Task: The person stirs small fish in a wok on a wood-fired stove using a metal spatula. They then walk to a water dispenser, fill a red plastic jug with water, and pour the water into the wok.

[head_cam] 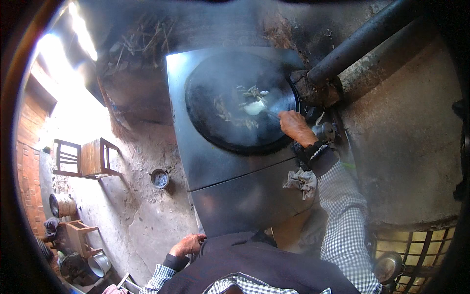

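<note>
My right hand point(295, 126) grips the handle of a wok spatula point(254, 108), whose pale blade rests low inside a large dark wok point(209, 121). Pieces of food point(252, 92), possibly small fish, lie scattered about the blade and farther left in the pan. Steam or smoke blurs them. The wok is set into a metal-topped stove point(227, 172). Beside the stove's near left corner is my left hand point(188, 245), its fingers bent close to my dark apron or vest. Whether those fingers pinch the cloth or an edge cannot be told.
A stovepipe point(352, 47) rises at the upper right. A metal kettle point(325, 131) and a crumpled cloth point(302, 182) sit along the stove's right side. Left on the floor are a small pot point(160, 179), a wooden chair point(91, 158), a stool point(79, 235) and a broom point(119, 128).
</note>
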`<state>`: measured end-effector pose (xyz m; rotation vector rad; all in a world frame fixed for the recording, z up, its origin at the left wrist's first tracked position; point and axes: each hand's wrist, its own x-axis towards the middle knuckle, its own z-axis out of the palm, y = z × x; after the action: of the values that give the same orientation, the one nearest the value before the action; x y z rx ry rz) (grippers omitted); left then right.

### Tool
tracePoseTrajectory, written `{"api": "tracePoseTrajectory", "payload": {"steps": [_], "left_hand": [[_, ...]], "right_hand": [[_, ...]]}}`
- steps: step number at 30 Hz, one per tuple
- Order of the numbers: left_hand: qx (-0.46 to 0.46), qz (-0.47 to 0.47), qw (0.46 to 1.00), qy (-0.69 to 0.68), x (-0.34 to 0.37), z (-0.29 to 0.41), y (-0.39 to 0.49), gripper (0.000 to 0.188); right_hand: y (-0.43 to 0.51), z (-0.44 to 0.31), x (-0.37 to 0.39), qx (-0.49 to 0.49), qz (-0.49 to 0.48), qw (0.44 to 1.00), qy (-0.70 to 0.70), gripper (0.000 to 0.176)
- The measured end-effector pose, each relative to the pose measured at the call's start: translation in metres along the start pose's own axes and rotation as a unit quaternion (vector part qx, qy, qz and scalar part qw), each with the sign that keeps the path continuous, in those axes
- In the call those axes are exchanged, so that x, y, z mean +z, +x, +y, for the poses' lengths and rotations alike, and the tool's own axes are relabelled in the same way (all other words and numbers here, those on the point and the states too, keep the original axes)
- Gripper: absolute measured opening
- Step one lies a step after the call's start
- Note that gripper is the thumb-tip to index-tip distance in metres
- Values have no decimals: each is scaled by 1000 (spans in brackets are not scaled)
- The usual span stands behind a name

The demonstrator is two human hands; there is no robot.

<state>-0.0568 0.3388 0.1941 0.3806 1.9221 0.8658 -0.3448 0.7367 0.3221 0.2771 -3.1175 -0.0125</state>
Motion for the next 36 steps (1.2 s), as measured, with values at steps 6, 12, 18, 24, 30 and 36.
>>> {"api": "tracePoseTrajectory", "payload": {"steps": [6,12,18,24,30,36], "left_hand": [[-10,7,1000,-16,0,7,-2,29],[-12,3,1000,12,2,2,1,28],[-3,18,1000,2,5,0,0,26],[-3,11,1000,15,7,-5,2,26],[-30,26,999,31,14,-11,4,27],[-38,9,999,7,9,-9,4,27]], "right_hand": [[2,-4,0,-18,0,1000,-2,10],[17,-6,-17,-38,-43,998,-29,13],[22,-2,-35,-38,-54,998,-11,15],[27,-6,-16,-55,13,996,-65,14],[35,-10,-3,-81,23,993,-77,15],[35,-5,-16,-113,-7,990,-89,13]]}}
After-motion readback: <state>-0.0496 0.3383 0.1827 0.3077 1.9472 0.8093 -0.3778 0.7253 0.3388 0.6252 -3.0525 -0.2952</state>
